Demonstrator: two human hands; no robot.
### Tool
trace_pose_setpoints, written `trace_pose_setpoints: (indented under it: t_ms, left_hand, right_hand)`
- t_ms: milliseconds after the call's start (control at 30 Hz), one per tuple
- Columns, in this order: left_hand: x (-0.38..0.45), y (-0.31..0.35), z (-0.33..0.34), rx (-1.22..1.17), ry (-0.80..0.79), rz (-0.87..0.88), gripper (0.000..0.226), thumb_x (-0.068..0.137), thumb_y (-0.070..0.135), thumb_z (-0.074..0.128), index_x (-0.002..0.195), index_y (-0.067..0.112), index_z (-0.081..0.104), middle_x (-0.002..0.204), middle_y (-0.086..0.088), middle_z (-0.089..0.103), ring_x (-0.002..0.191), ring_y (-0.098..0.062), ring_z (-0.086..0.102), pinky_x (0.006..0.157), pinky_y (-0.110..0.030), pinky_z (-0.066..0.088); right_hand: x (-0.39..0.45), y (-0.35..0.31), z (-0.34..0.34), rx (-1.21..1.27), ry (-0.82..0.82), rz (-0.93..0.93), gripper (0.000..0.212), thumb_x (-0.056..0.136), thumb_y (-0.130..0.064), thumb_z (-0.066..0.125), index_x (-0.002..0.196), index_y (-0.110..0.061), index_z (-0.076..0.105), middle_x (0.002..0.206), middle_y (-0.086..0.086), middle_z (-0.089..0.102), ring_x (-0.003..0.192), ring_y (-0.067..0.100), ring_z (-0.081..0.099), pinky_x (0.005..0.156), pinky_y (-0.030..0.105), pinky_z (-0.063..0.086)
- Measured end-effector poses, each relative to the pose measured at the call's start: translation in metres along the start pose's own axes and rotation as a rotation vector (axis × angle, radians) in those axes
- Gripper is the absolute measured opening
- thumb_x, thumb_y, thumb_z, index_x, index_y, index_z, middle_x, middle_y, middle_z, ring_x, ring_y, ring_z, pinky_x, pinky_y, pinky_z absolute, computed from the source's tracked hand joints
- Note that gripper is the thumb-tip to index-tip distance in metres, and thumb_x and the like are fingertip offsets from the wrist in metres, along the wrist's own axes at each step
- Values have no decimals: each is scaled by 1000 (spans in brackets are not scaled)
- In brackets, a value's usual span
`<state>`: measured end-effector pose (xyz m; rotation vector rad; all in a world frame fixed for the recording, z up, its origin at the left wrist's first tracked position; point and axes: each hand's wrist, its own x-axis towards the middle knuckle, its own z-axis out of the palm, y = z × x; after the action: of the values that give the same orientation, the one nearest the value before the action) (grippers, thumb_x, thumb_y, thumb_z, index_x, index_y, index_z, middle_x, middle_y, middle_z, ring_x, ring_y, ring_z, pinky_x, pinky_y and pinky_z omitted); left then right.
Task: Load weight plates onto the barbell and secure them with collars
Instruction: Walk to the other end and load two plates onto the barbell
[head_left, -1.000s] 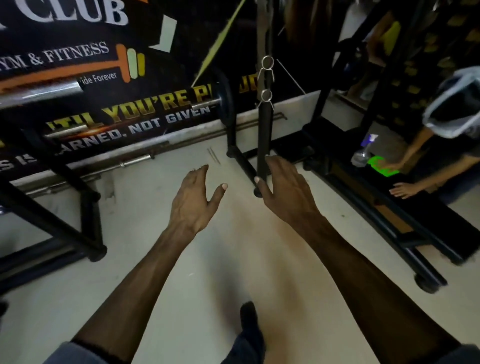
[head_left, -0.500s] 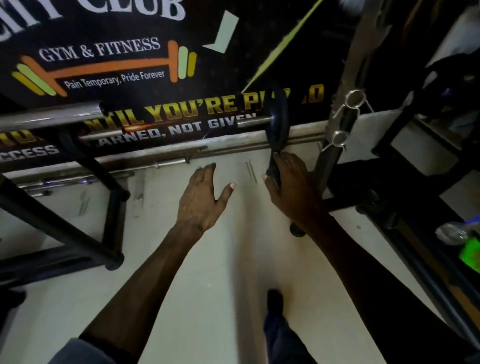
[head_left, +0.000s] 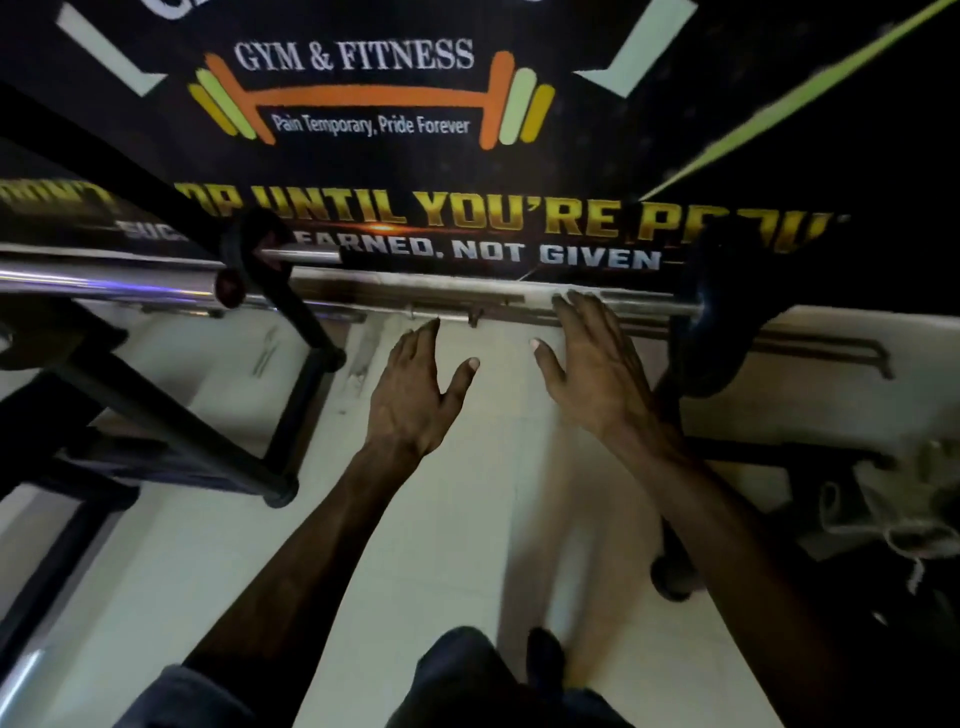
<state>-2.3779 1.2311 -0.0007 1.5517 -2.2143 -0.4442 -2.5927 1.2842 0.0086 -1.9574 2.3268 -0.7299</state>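
A black weight plate (head_left: 711, 317) sits on a chrome bar (head_left: 644, 306) at the right, in front of the wall banner. My right hand (head_left: 592, 369) is open with fingers spread, its fingertips at the bar just left of that plate; I cannot tell whether they touch it. My left hand (head_left: 415, 389) is open beside it over the pale floor, holding nothing. A thicker chrome barbell sleeve (head_left: 104, 283) ends at the left. Behind it, a second dark plate (head_left: 254, 244) sits on a thin bar. No collar is visible.
A black rack frame (head_left: 291, 374) stands at the left with its foot on the floor. Spare bars (head_left: 821, 348) lie along the wall base. A black stand foot (head_left: 670, 577) and a pale bundle (head_left: 924, 514) are at the right. My shoe (head_left: 545, 660) is below.
The view has swung left and closer to the wall. My right hand has shifted from the dark plate and upright to the bar left of the plate. Both hands stay open.
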Motion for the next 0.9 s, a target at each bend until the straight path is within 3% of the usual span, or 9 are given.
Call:
trace_pose_setpoints:
  t_ms: [333,467,633,767,900]
  left_hand:
    - [134,-52,25,17,116,-245,75,102,63,42,158,16,31,160,-7,43,147,-25,41,116,-46,42]
    - [187,-83,30,23,131,-374,74,101,66,39,156,18,34,160,-4,44,149,-25,38,116,-49,42]
    - [244,-115,28,25,172,-446,68,103,62,40,154,17,39,158,-5,45,147,-25,40,120,-44,37]
    - [280,-128,26,16,280,-545,60,102,58,47,148,19,43,149,-5,53,137,-24,48,108,-38,44]
    - [319,-152,26,26,312,-663,65,101,58,50,153,20,37,155,-4,49,141,-25,46,108,-39,45]
  right_hand:
    - [193,-4,96,54,-143,-246,60,103,-44,50,154,-15,39,160,7,40,151,26,34,118,46,40]
    - [263,-17,134,90,-155,-346,56,100,-41,56,147,-14,47,151,8,50,142,27,46,108,45,48]
    - [347,-35,171,116,-201,-473,56,100,-46,51,145,-14,50,146,8,52,135,24,53,103,42,54]
    - [406,-55,201,183,-230,-574,58,100,-49,47,146,-14,51,149,8,52,136,22,52,107,35,51]
    - [468,-78,240,257,-307,-659,55,100,-44,56,145,-13,51,146,7,54,133,21,55,103,38,54]
